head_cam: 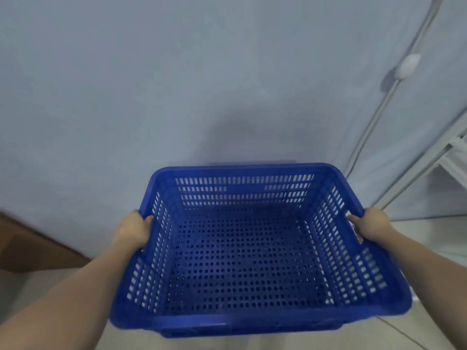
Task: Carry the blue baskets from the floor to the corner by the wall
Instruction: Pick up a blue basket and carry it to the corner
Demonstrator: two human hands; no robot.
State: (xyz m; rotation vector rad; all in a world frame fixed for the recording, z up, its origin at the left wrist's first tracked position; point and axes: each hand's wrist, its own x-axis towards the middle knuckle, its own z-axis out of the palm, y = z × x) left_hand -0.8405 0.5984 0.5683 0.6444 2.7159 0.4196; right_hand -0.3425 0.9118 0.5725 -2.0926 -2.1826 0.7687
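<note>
The fingers (148, 219) of the left hand (132, 231) are curled over the left rim of the blue perforated plastic basket (252, 322), clamped on it. The fingers (353, 219) of the right hand (371, 224) are closed in the same way on the right rim. The basket is held in the air between both hands, in front of the pale blue wall (177, 84), and nothing lies inside it.

The fingertips under the rims are hidden, so only the knuckles and thumbs show. The whole picture is a little blurred. The bottom of the basket hides the floor under it.

On the right a white cable with a small switch (408, 65) runs down the wall, and a white metal rack (444, 157) is cut off by the edge. On the left a brown wooden piece (32, 246) is near the light tiled floor (429, 248). Between these the wall is free.
</note>
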